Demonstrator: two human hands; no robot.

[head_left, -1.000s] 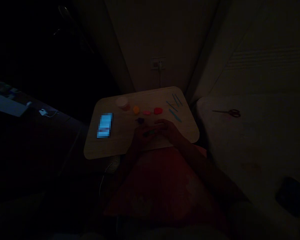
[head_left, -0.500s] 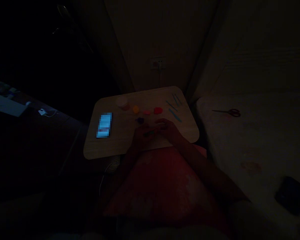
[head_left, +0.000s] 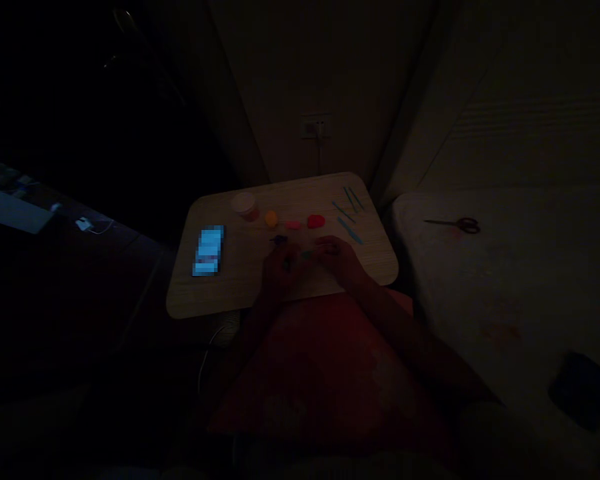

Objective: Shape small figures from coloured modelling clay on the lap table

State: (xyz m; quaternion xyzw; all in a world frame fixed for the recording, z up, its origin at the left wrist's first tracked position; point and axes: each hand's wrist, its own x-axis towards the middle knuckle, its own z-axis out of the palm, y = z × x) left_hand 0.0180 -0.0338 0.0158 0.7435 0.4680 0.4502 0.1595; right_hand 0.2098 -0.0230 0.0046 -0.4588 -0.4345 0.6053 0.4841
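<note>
The room is very dark. My left hand (head_left: 279,272) and my right hand (head_left: 338,259) rest close together on a small wooden table (head_left: 230,293). A small greenish lump (head_left: 307,255) lies between them, touched by their fingertips; both hands look curled, but the grip is too dim to make out. Just beyond them lie a dark purple lump (head_left: 279,240), an orange ball (head_left: 271,218), a pink piece (head_left: 293,225) and a red piece (head_left: 316,221).
A lit phone (head_left: 209,250) lies on the table's left side, a small tub (head_left: 245,205) at the back, thin blue tools (head_left: 349,213) at the right. Scissors (head_left: 457,225) and a dark object (head_left: 580,390) lie on the bed. A red cushion (head_left: 330,373) covers my lap.
My hands have drawn slightly apart; the greenish lump now shows between them instead of lying inside the left hand's fingers.
</note>
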